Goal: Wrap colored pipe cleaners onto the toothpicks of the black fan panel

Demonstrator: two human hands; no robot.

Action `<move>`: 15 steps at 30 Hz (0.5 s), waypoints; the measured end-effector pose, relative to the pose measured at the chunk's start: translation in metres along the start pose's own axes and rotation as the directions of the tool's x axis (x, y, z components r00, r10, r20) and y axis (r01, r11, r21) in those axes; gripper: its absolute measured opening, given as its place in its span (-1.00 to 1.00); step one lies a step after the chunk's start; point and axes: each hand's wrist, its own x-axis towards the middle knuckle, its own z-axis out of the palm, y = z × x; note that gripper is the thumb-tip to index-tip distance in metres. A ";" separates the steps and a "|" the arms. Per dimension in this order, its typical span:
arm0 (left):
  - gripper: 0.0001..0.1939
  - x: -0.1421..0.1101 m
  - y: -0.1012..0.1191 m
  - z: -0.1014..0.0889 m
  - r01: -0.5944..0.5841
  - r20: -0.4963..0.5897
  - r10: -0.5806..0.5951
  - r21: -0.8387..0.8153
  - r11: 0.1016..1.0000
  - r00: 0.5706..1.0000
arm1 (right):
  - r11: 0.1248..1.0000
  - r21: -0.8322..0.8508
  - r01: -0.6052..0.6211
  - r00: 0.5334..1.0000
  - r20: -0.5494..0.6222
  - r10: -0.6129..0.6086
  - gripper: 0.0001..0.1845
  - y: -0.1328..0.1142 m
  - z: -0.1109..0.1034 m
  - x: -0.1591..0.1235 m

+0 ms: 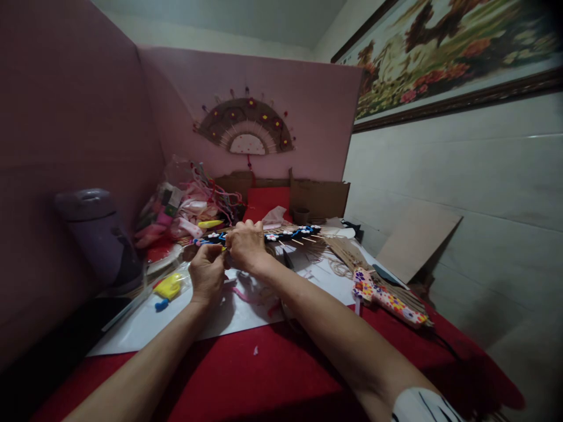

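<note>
My left hand [208,274] is pinched on a small yellow piece [223,249] that looks like soft modelling clay. Beside it, my right hand [247,243] is closed at the black band of a decorated fan [290,234]; its fingertips are partly hidden. White flowers and blue wavy trim run along this band, and thin sticks poke out from it. A lump of yellow clay [169,286] with a blue bit [162,305] lies to the left of my left hand, by clear plastic.
White paper [132,334] covers part of a red tablecloth [246,375]. A purple bottle [99,240] stands left, near a bag of pink materials [193,205]. A flower-patterned fan handle [387,299] lies right. Another fan [246,126] hangs on the pink panel [316,105].
</note>
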 end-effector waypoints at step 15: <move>-0.90 0.002 -0.005 0.000 -0.118 -0.033 0.124 0.126 0.985 0.992 | 1.000 -0.020 0.007 1.000 -0.020 -0.007 -0.81 0.000 0.007 0.001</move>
